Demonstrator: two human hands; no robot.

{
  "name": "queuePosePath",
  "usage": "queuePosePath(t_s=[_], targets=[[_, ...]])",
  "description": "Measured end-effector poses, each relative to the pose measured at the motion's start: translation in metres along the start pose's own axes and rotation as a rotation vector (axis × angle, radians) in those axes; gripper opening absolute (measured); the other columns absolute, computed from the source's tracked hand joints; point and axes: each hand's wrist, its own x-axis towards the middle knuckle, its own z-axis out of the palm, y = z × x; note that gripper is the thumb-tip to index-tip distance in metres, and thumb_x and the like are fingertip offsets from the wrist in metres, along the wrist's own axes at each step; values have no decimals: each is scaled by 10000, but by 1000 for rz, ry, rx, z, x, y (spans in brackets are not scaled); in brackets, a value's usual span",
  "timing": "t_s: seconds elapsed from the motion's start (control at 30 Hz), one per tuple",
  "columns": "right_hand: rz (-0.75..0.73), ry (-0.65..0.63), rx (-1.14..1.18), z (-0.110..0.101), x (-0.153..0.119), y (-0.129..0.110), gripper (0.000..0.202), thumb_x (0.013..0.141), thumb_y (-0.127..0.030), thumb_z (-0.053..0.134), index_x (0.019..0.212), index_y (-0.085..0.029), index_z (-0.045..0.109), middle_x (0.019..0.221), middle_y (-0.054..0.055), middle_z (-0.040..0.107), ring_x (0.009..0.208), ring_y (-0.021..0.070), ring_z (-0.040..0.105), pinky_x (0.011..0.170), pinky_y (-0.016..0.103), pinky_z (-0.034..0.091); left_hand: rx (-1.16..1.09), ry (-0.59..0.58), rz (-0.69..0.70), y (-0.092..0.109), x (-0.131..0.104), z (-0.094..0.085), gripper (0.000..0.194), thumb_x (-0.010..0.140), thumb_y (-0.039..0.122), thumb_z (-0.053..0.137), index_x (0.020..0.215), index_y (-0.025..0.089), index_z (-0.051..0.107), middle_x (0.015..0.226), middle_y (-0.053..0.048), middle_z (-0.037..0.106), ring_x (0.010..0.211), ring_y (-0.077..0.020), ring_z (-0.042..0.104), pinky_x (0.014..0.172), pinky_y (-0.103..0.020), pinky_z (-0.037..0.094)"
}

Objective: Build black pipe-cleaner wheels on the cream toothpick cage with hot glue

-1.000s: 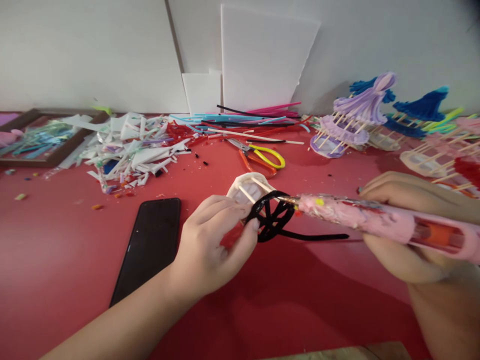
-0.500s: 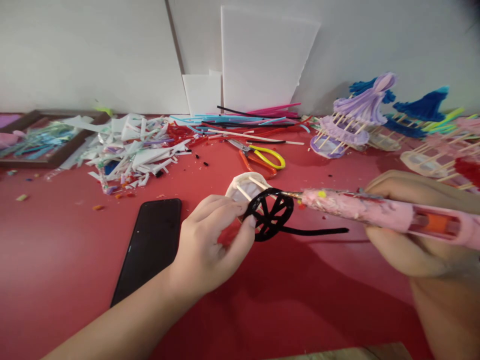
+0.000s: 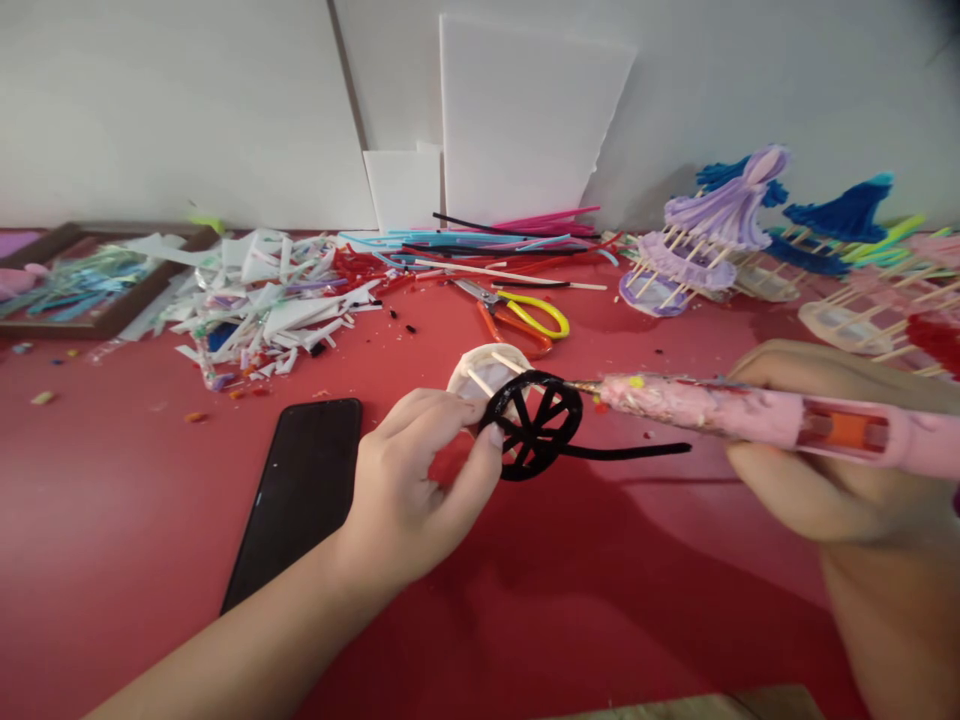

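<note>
Between thumb and fingers, my left hand (image 3: 431, 480) pinches a black pipe-cleaner wheel (image 3: 534, 432) with crossing spokes by its left rim. A loose straight end of the pipe cleaner sticks out to the right. Behind the wheel is a pale round base (image 3: 469, 362) with thin wooden sticks; whether the two are joined is hidden. My right hand (image 3: 825, 480) is closed around a pink hot glue gun (image 3: 705, 405), smeared with dried glue. The gun's metal nozzle is at the wheel's upper right rim.
Orange-and-yellow pliers (image 3: 536, 315) lie beyond the wheel. A black phone (image 3: 300, 500) rests left of my left hand. White scraps (image 3: 277, 290) are heaped at the back left, pipe cleaners (image 3: 480, 245) at the back middle. A purple tiered model (image 3: 720, 220) stands among others at right.
The glue gun and the black wheel have shifted slightly left, and the wheel faces me a little more. The nozzle remains at its upper right rim.
</note>
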Motion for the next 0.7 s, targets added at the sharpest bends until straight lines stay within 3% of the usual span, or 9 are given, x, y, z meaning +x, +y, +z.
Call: queuePosePath(t_s=[0.57,0.7], targets=[[-17,-5,57,-2,2,3,172,761,-153,514,647,-242,420,518,-20,449,487,129,450,430,268,341,17,-6,-36,-2,-1,0,125,857,185,572,839,129,681,780,-59,721,705,-127,676,689,-213,559],[3,-42,138,-4,0,5,163,730,-123,540,656,-236,449,546,-22,502,468,108,462,405,246,347,15,3,-33,-3,-1,0,121,855,179,573,843,128,682,787,-57,722,708,-123,676,687,-207,555]])
